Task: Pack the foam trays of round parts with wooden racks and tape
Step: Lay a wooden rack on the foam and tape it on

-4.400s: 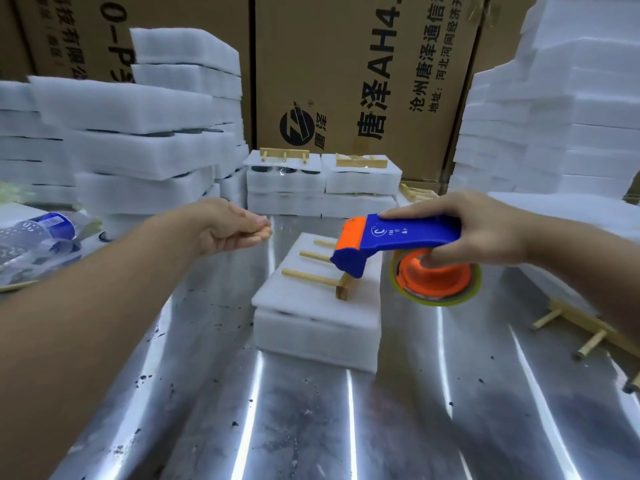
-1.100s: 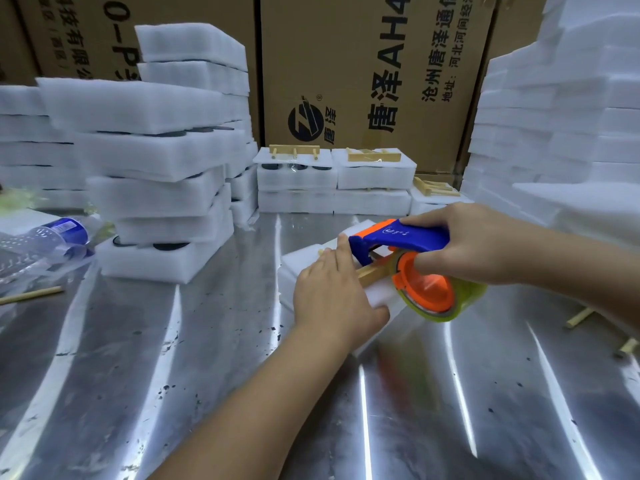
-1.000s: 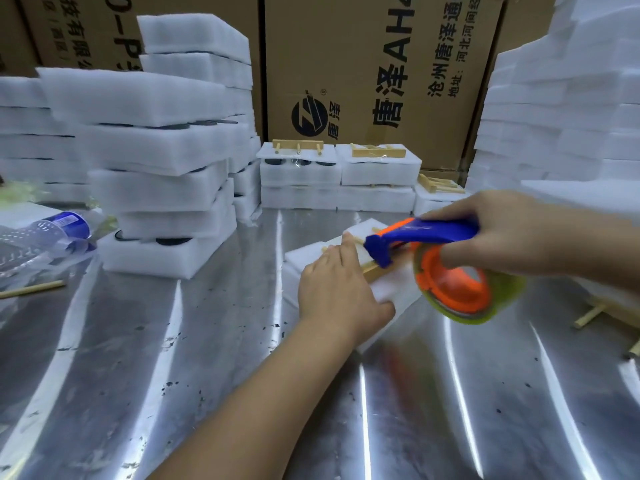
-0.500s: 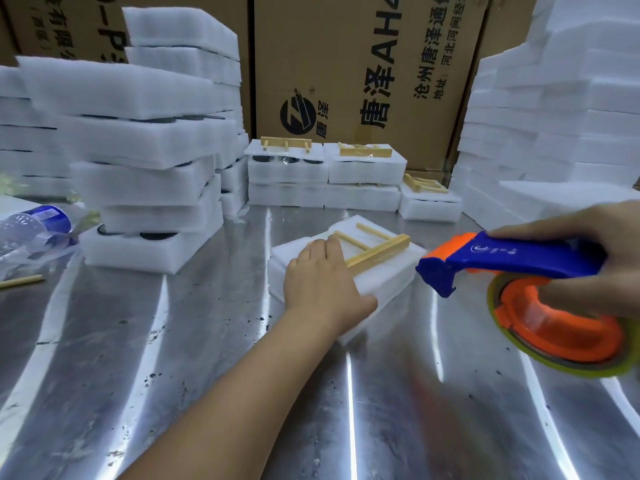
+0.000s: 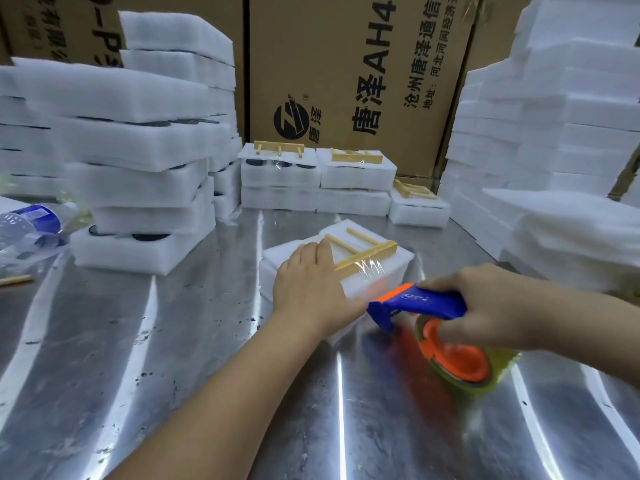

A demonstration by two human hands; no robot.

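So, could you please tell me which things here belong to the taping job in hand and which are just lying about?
In use: left hand pressing the foam tray; wooden rack on top; clear tape across it; tape dispenser, gripped by the right hand.
Lying about: plastic bottle; loose wooden stick; cardboard boxes behind.

- Your left hand (image 5: 311, 289) presses flat on the foam tray (image 5: 398, 261) under a wooden rack (image 5: 363, 252).
- At 4 o'clock, your right hand (image 5: 491, 306) grips the tape dispenser (image 5: 433, 317).
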